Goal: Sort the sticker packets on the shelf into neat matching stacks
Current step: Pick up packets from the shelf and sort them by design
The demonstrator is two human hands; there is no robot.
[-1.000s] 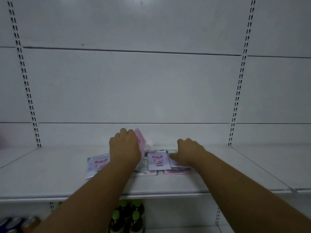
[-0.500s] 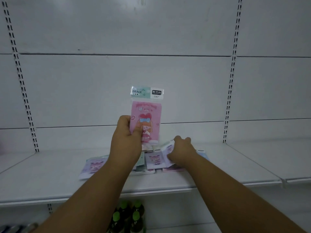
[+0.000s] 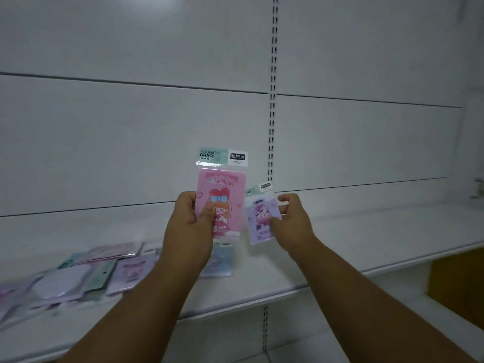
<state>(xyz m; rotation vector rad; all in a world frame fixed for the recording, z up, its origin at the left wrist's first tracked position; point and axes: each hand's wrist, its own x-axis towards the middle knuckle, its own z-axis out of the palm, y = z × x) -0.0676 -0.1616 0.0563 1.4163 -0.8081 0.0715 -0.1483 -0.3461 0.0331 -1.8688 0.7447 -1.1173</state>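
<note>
Head view: left hand (image 3: 189, 226) gripping pink packet (image 3: 222, 195) upright above shelf (image 3: 288, 281). Right hand (image 3: 293, 221) pinching purple packet (image 3: 260, 221), art blurry. Loose packets (image 3: 86, 279) on shelf at left, smeared, partly cut off and hidden behind forearm.

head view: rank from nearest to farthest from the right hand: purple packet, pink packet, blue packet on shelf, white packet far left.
1. purple packet: in the right hand grip.
2. pink packet: just left, held by the left hand.
3. blue packet: flat on the shelf, below the pink one.
4. white packet: far left in the loose pile.
</note>
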